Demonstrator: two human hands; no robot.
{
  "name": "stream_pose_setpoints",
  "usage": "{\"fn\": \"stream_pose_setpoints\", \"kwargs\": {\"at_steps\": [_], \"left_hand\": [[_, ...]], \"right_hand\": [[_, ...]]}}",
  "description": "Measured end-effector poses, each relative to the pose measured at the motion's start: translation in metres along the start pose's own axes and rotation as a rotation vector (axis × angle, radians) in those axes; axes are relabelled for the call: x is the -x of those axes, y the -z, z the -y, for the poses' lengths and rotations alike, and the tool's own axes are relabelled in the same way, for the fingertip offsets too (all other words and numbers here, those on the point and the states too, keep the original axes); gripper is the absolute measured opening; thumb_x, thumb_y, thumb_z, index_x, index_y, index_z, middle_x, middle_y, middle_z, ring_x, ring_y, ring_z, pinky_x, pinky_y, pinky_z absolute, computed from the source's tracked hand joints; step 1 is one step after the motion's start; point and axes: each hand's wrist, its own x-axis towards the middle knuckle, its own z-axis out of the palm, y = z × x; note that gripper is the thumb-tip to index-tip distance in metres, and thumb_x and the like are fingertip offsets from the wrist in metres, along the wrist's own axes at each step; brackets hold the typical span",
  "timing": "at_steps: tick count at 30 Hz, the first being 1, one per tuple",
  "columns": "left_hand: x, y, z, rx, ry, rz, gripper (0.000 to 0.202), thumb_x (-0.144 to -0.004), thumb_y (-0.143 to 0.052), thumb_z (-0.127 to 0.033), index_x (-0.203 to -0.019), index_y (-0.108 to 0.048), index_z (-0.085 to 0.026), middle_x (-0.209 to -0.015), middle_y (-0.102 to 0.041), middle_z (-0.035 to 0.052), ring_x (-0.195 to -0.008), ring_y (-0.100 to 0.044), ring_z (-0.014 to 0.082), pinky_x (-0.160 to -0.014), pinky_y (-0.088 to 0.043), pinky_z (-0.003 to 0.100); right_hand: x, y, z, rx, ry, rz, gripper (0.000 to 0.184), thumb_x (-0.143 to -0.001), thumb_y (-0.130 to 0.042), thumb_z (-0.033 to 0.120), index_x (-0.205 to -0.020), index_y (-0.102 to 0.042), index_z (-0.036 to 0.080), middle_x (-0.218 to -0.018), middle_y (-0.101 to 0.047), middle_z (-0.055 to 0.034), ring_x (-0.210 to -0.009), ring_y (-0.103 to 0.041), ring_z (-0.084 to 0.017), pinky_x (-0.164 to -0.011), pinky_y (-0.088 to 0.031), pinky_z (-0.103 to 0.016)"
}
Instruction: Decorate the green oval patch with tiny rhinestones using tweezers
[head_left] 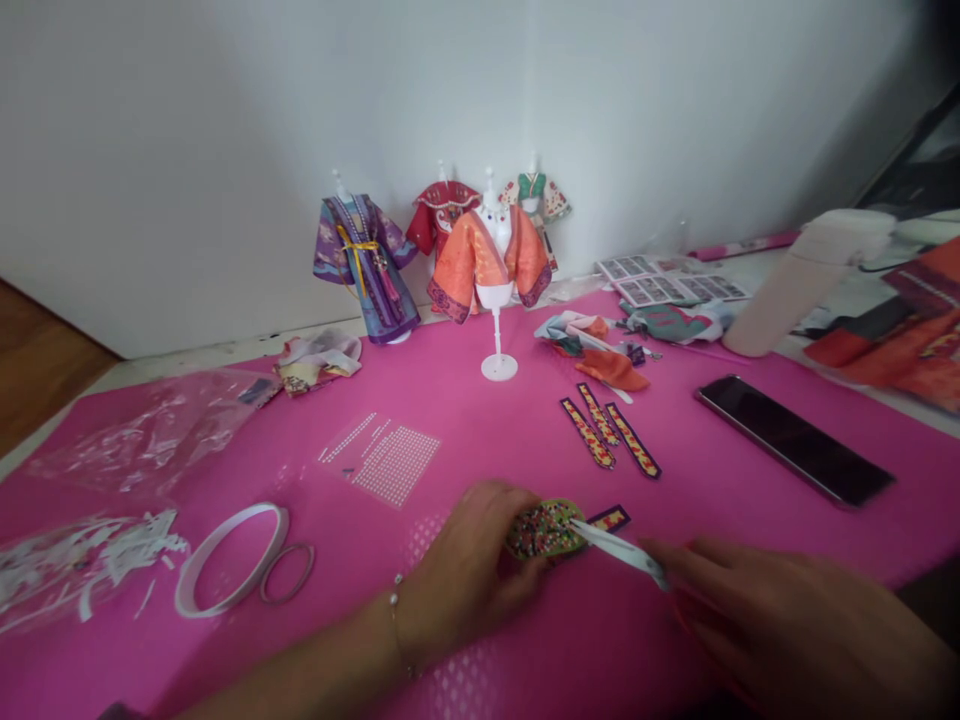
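Note:
My left hand point(465, 570) pinches a small round patterned fabric piece point(544, 530) with a green edge, low over the pink mat point(525, 420). My right hand point(787, 625) grips small scissors point(619, 548) whose pale blades point left and touch the piece's right edge. A short patterned strip point(609, 519) lies just beside the blades. Three longer patterned strips point(609, 438) lie a little farther back on the mat.
A white stand with an orange doll robe point(491, 262) stands mid-mat, with three more dressed stands behind it. Tape rolls point(236, 565), a sticker sheet point(390, 460) and plastic bags point(142, 430) lie left. A phone point(795, 438), fabric scraps point(607, 345) and a pale bottle point(806, 280) lie right.

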Motion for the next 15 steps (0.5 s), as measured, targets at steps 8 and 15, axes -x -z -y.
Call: {"fn": "stream_pose_setpoints", "kwargs": {"at_steps": [8, 15], "left_hand": [[-0.002, 0.001, -0.002, -0.015, -0.062, 0.021, 0.037, -0.11, -0.07, -0.02, -0.144, -0.056, -0.027, -0.119, -0.084, 0.0084, -0.105, -0.083, 0.0276, -0.095, -0.071, 0.042], [-0.002, 0.005, -0.005, -0.013, -0.069, 0.021, 0.034, -0.112, -0.069, -0.021, -0.144, -0.057, -0.027, -0.119, -0.085, 0.0081, -0.107, -0.084, 0.0274, -0.098, -0.071, 0.043]], "right_hand": [[-0.006, 0.014, 0.005, -0.019, 0.108, 0.007, 0.044, -0.094, -0.056, 0.008, -0.121, -0.081, 0.031, -0.082, -0.083, 0.0034, -0.053, -0.079, -0.02, -0.041, -0.05, -0.037], [-0.005, 0.009, 0.005, -0.058, 0.107, 0.026, 0.044, -0.094, -0.055, 0.01, -0.12, -0.083, 0.033, -0.078, -0.081, 0.0087, -0.05, -0.077, -0.015, -0.04, -0.045, -0.037]]}}
